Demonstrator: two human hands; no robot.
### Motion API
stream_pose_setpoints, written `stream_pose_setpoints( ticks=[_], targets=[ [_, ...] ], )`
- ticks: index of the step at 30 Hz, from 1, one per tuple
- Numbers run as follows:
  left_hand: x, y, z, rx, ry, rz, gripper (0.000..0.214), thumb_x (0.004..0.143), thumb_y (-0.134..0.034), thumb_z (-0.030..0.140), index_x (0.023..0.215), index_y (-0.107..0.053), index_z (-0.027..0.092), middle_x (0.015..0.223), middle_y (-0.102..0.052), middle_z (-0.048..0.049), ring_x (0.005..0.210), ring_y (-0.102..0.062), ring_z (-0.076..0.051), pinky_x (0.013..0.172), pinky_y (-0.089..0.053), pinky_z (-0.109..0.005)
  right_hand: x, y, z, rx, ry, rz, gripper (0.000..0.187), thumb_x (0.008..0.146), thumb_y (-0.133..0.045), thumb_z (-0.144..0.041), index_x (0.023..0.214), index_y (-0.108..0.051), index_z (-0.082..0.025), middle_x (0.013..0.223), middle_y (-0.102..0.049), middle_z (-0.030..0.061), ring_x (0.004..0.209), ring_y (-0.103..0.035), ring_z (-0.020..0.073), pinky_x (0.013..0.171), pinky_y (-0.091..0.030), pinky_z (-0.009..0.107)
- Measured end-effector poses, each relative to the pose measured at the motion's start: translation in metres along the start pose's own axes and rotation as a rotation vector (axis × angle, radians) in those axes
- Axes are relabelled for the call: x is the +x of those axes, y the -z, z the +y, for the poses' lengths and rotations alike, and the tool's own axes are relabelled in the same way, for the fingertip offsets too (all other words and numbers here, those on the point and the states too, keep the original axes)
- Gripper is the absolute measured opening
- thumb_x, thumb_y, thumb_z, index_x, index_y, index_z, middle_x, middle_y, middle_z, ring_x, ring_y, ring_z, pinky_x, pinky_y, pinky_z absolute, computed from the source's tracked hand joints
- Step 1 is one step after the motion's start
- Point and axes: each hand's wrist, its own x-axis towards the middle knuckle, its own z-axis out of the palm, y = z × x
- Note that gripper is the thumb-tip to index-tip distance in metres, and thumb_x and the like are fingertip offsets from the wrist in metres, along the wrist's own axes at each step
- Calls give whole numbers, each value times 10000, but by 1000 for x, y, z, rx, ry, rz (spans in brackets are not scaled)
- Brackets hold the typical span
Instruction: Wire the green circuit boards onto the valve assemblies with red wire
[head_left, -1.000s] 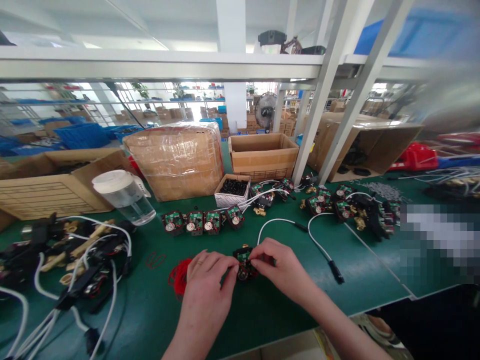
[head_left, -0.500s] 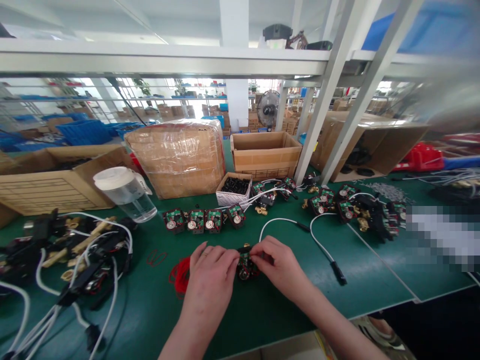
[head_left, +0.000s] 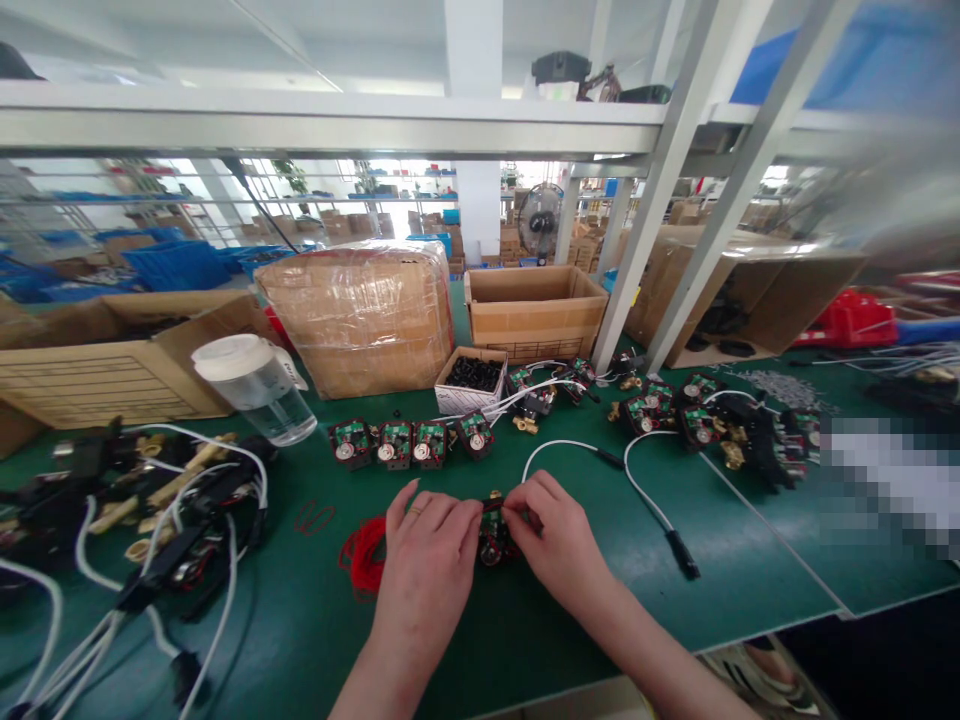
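Between my hands sits a small black unit with a green circuit board and a round silver part. My left hand pinches the left end of a dark edge or strip along the top of this unit. From the other side, my right hand pinches it with thumb and fingertips; the fingers partly cover the board. A white cable with a black end runs behind my right hand. Just left of my left hand lies a bundle of thin red loops, and a few loose red loops lie farther left.
Several similar units stand in a row behind my hands, with more at right. A small white box of black parts, cardboard boxes and a water jug line the back. Cabled brass-and-black assemblies crowd the left.
The view has shifted slightly, so everything sits a little lower and to the right. Both hands keep their pinch at the top of the unit, with only slight finger movement.
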Motion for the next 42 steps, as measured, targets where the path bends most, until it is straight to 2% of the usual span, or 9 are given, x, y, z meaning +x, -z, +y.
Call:
stream_pose_setpoints(
  ticks=[6, 10, 24, 32, 37, 40, 42],
  targets=[
    [0, -1, 0, -25, 24, 21, 154, 937, -581, 180, 952, -715, 254, 863, -730, 1, 861, -669, -213, 1095, -359, -529, -2, -3, -1, -43, -19, 30, 173, 880, -565, -52, 811, -574, -211, 849, -525, 4, 744, -517, 154, 645, -381, 279],
    [2, 0, 0, -32, 39, -6, 133, 920, -602, 173, 898, -707, 253, 851, -726, 10, 864, -664, -216, 1089, -360, -532, -1, -3, -1, -28, -58, 40, 173, 860, -569, -49, 800, -562, -211, 843, -523, -2, 724, -504, 148, 631, -371, 277],
    [4, -4, -9, -237, 177, -84, 89, 878, -669, 209, 857, -728, 274, 847, -732, 22, 861, -675, -209, 1048, -410, -505, 3, -5, 7, 238, -271, -5, 63, 808, -594, -174, 848, -585, -221, 788, -540, -22, 638, -501, 142, 574, -401, 266],
    [5, -5, -11, -342, 224, -82, 85, 868, -666, 217, 852, -730, 270, 852, -729, 15, 854, -676, -204, 920, -484, -414, 6, -3, 1, 227, -277, -2, 55, 801, -605, -206, 854, -594, -218, 788, -536, -21, 654, -509, 148, 585, -411, 269],
    [5, -4, -9, -366, 251, -79, 93, 870, -648, 228, 846, -728, 270, 860, -728, 11, 860, -677, -206, 898, -490, -399, 8, -4, 0, 211, -238, 3, 35, 801, -599, -181, 809, -596, -215, 792, -538, -20, 659, -514, 140, 589, -408, 261],
    [4, -4, -8, -387, 276, -73, 107, 867, -628, 225, 856, -726, 264, 867, -727, 3, 869, -678, -210, 875, -501, -388, 10, -2, 2, 264, -267, -19, 13, 824, -606, -217, 818, -595, -212, 766, -545, -24, 665, -517, 145, 595, -410, 263],
    [3, -5, -9, -414, 308, -72, 113, 866, -618, 239, 881, -728, 262, 875, -728, -2, 875, -680, -211, 857, -511, -379, 12, 1, 4, 309, -298, -32, 63, 862, -593, -263, 828, -596, -210, 740, -547, -29, 665, -515, 145, 607, -412, 266]
  ],
)
